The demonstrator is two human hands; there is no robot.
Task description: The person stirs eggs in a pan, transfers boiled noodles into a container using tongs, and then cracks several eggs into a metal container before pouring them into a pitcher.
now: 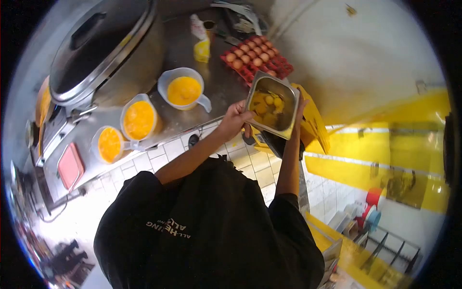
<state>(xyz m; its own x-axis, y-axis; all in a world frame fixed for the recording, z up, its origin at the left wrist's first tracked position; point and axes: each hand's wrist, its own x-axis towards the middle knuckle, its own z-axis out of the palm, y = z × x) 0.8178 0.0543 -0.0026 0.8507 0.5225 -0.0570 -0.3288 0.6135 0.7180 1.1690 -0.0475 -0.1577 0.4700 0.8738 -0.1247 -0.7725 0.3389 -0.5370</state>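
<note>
Both my hands hold a deep steel pan up in front of me, tilted so that its inside shows. Cracked raw eggs with whole yolks lie in it. My left hand grips the pan's left side, fingers bent round the edge. Along the right side, my right hand is closed against the wall, its fingers partly hidden. Just beyond the pan is a red egg tray, with brown eggs in part of it and bare cups nearer the pan.
Left on the steel counter stand three plastic jugs, one of them nearest the tray, all holding orange-yellow beaten egg. A large lidded pot stands behind. A pink lid lies far left. A yellow container is below my right hand.
</note>
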